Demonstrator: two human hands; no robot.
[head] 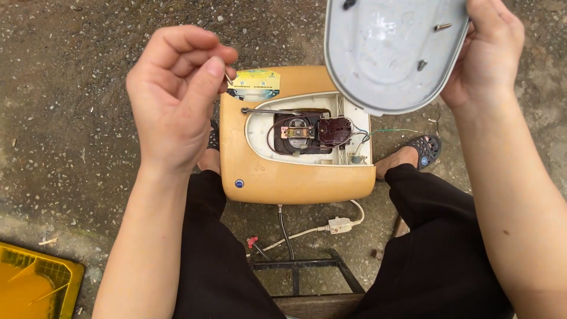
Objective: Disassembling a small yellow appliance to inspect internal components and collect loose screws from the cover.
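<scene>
The left hand [174, 94] is curled up tight, pinching a tiny screw [228, 76] w/ thumb & finger; it hangs just above the box's [283, 177] top left corner; the right hand [487, 50] grips the grey lid [387, 56] by its right edge, lifted over the box's top right corner; two screws lie inside the lid; the yellow box sits on the ground [71, 71] btw the feet; its open hole shows wires [319, 131]; a white cord [331, 225] hangs from its near edge.
</scene>
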